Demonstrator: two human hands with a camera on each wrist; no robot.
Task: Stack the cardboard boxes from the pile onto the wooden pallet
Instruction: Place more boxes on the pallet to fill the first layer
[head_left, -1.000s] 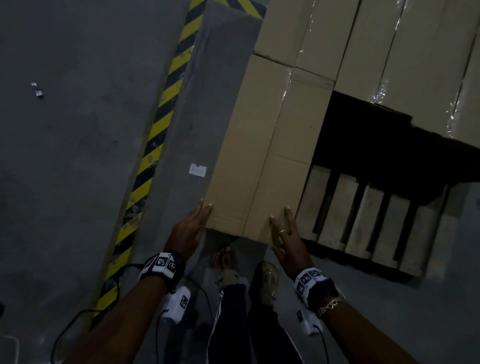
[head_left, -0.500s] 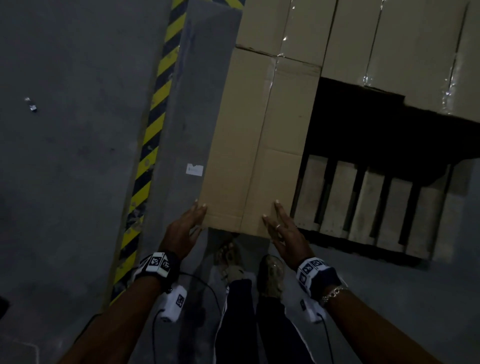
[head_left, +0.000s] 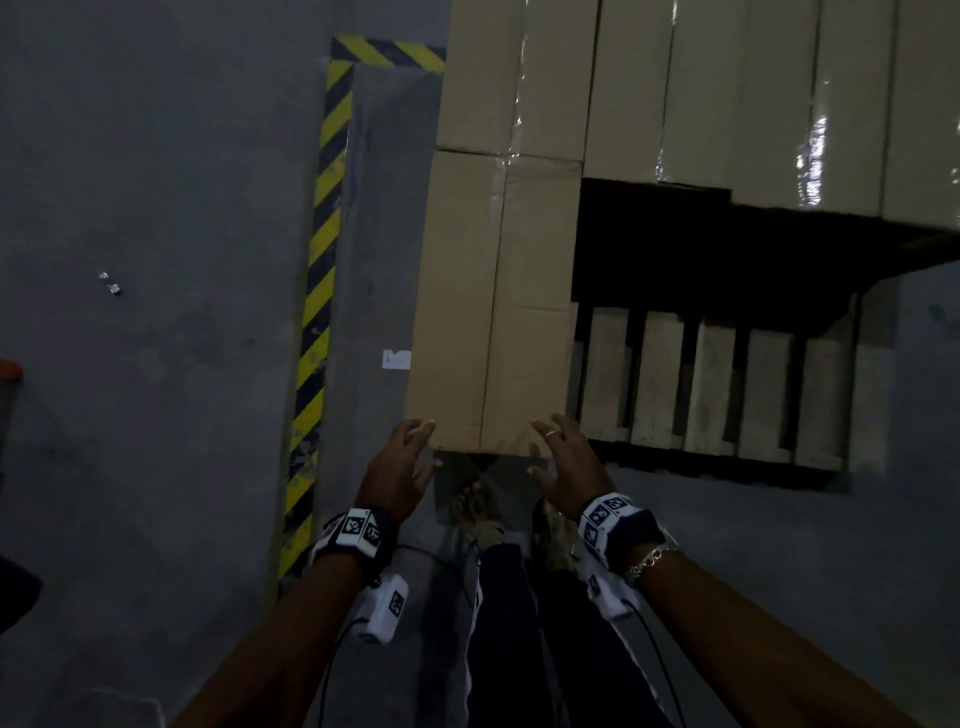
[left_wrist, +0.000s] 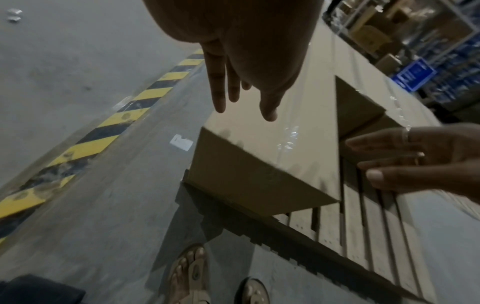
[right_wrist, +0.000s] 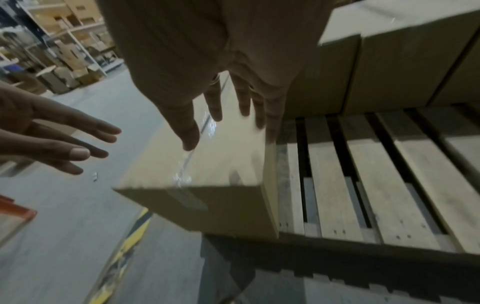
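A long cardboard box (head_left: 493, 301) lies along the left edge of the wooden pallet (head_left: 727, 384), its near end overhanging the pallet's front. More taped boxes (head_left: 727, 93) are stacked across the pallet's far half. My left hand (head_left: 402, 457) is at the box's near left corner and my right hand (head_left: 561, 457) at its near right corner, both with straight, spread fingers holding nothing. In the left wrist view the left hand's fingers (left_wrist: 218, 90) hover over the box (left_wrist: 272, 144). In the right wrist view the right hand's fingers (right_wrist: 259, 115) reach the box top (right_wrist: 207, 168); contact is unclear.
A yellow-and-black hazard stripe (head_left: 317, 312) runs along the grey floor left of the pallet, with a white label (head_left: 396, 359) beside the box. My sandalled feet (head_left: 483, 514) stand just before the pallet. A red object (head_left: 8, 371) shows at the left edge. Bare pallet slats (right_wrist: 363, 174) lie right of the box.
The view has swung, so the box now runs straight away from me. Both hands stay at its near end, fingers spread a little wider.
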